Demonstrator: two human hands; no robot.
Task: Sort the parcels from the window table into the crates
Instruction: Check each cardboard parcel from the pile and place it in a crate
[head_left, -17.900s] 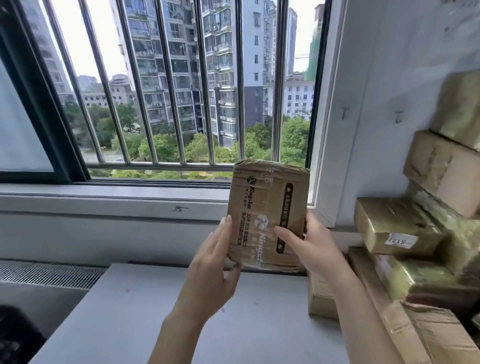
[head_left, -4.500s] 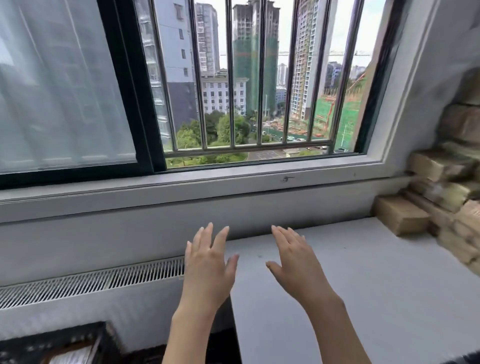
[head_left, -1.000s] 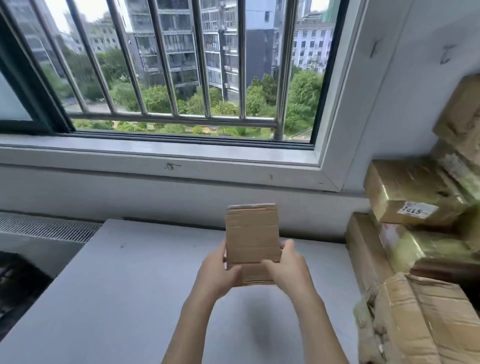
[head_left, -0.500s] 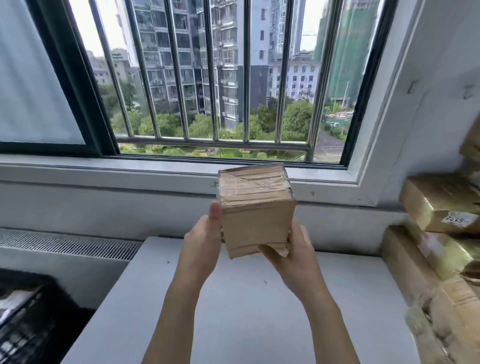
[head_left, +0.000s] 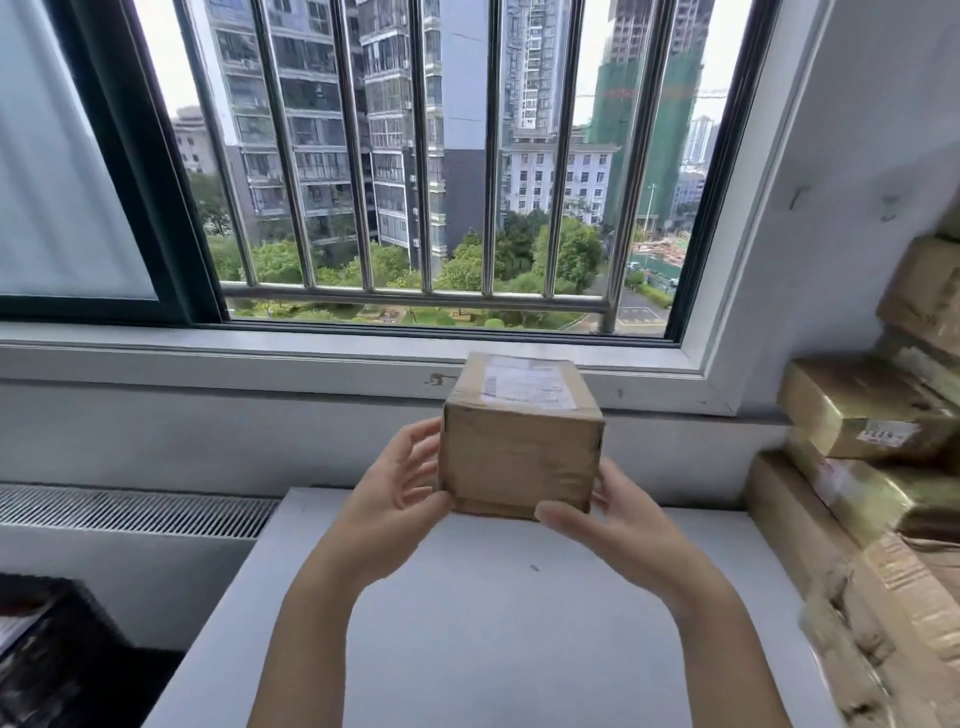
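Observation:
A small brown cardboard parcel (head_left: 519, 447) is held up in front of me above the white window table (head_left: 467, 623), its white shipping label facing upward. My left hand (head_left: 395, 499) grips its left side with curled fingers. My right hand (head_left: 618, 525) holds its lower right corner, thumb across the bottom front edge. A stack of taped brown parcels (head_left: 862, 415) is piled at the right end of the table against the wall. The corner of a dark crate (head_left: 47, 654) shows on the floor at the lower left.
A barred window (head_left: 426, 182) with a white sill (head_left: 260, 353) runs behind the table. A radiator grille (head_left: 130, 512) lies left of the table. The white wall (head_left: 857, 130) rises at the right behind the parcel stack.
I have turned the parcel in both hands, so its labelled face now points up. My view has shifted slightly left, bringing the dark crate more into the lower left corner.

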